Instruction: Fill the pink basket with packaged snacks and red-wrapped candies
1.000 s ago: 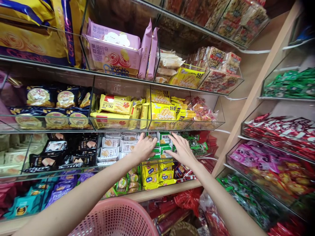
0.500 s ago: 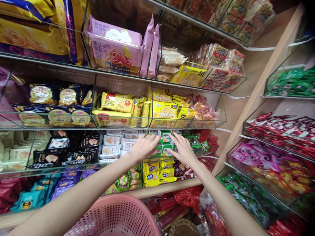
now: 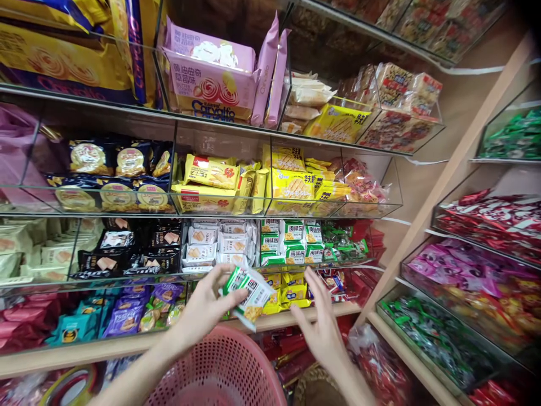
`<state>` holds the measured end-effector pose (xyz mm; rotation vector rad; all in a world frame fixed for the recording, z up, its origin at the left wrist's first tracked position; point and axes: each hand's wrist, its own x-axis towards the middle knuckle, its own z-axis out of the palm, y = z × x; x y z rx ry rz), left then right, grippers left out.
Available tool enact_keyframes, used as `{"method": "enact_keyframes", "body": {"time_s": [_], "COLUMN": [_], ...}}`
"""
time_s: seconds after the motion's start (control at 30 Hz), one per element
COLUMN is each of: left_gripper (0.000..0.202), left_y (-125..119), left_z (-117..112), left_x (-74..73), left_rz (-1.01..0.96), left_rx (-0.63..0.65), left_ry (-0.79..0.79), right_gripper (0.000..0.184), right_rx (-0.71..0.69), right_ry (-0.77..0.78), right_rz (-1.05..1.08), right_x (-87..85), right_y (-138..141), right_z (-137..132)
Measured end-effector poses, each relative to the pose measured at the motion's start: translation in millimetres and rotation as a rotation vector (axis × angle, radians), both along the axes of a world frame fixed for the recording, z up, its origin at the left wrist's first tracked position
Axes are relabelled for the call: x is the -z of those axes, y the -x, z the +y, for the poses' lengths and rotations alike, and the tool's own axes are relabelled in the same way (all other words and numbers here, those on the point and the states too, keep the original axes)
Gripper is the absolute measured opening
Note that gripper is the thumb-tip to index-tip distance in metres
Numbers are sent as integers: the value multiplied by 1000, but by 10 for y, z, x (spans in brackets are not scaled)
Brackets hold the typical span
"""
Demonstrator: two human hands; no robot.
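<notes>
A green and white snack packet (image 3: 249, 294) is pinched between the thumb and fingers of my left hand (image 3: 207, 301). Its printed front faces me, tilted, above the far rim of the pink plastic basket (image 3: 228, 361). My right hand (image 3: 316, 318) is apart from it on the right, fingers spread and nothing in them, slightly blurred. Behind both hands, similar green and white packets (image 3: 293, 242) stand in stacked rows in a clear bin. White wafer packets (image 3: 200, 248) fill the compartment to their left, and small green-wrapped sweets (image 3: 344, 242) the one to their right.
Clear-fronted shelves rise ahead, holding yellow packets (image 3: 211, 172), purple cookie bags (image 3: 211, 79) and black wrapped wafers (image 3: 105, 260). Yellow packs (image 3: 293, 287) lie on the lowest shelf. A wooden post (image 3: 448, 163) divides off the candy bins (image 3: 443, 332) at right. A woven basket (image 3: 315, 389) sits below.
Both hands have drawn back and down from the green and white packets in the bin. My left hand now holds one packet over the basket; my right hand has moved away, open.
</notes>
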<state>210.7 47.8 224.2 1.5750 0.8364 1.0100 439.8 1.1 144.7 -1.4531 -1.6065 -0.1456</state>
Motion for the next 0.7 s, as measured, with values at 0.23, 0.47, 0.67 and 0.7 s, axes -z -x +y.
{"method": "enact_keyframes", "body": {"time_s": [0.23, 0.47, 0.67, 0.7], "left_gripper": [45, 46, 45, 44], "left_y": [-83, -127, -76, -69], "left_z": [-257, -376, -398, -405], "left_x": [643, 669, 687, 683], "left_rz": [-178, -181, -109, -89], "left_rx": [3, 60, 128, 137], "left_ry": [594, 561, 563, 560], "right_gripper": [88, 90, 79, 79], "right_rx": [-85, -28, -39, -42], "right_ry": [41, 64, 81, 94], "right_rz": [361, 441, 465, 464], "right_x": [593, 696, 722, 723], "right_y": [799, 945, 976, 982], "right_z": [-509, -508, -573, -583]}}
